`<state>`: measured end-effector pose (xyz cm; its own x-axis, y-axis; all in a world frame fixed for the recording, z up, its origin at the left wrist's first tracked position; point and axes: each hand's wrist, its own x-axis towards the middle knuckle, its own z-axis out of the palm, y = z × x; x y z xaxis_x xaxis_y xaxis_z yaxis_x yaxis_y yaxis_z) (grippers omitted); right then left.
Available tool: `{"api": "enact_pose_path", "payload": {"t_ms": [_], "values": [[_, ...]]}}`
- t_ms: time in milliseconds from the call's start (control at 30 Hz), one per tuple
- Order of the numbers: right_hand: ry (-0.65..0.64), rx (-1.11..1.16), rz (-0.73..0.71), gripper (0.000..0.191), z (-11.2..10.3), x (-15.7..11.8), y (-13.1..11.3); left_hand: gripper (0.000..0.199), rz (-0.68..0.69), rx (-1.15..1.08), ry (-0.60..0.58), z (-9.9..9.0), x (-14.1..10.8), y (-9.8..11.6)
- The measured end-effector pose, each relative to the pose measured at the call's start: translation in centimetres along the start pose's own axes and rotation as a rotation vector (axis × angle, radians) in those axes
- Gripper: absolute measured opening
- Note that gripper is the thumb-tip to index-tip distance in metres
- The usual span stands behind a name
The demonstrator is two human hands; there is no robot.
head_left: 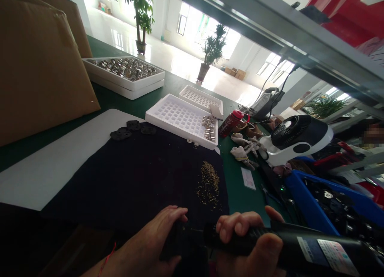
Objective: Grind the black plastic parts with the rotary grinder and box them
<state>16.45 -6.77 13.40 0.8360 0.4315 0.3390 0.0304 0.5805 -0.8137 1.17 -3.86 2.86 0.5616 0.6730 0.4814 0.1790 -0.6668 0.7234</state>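
Note:
My right hand [243,233] grips a black rotary hand tool [300,243] with a white label, its tip pointing left toward my left hand [153,237]. My left hand curls over a dark flat piece [171,241], which is hard to make out against the black cloth [135,177]. Small golden grains [208,185] lie in a loose heap on the cloth, beyond my hands. Three black moulded pieces [133,129] lie near the cloth's far edge.
White perforated trays [180,119] hold small metal parts [209,128], and a white tray [123,71] holds silvery rings. A cardboard box [39,65] stands left. Right are a red bottle [232,123], work gloves [243,147], a fan [295,137], a blue bin [318,197].

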Motion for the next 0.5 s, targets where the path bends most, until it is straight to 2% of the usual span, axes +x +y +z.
{"api": "enact_pose_path", "payload": {"t_ms": [367, 500], "values": [[0.028, -0.004, 0.013, 0.041, 0.28, -0.07, 0.12, 0.094, -0.033, -0.071, -0.032, 0.01, -0.21, -0.44], [0.047, -0.017, 0.018, 0.041, 0.45, -0.09, 0.12, 0.092, -0.008, -0.128, 0.0, 0.51, -0.31, -0.71]]}}
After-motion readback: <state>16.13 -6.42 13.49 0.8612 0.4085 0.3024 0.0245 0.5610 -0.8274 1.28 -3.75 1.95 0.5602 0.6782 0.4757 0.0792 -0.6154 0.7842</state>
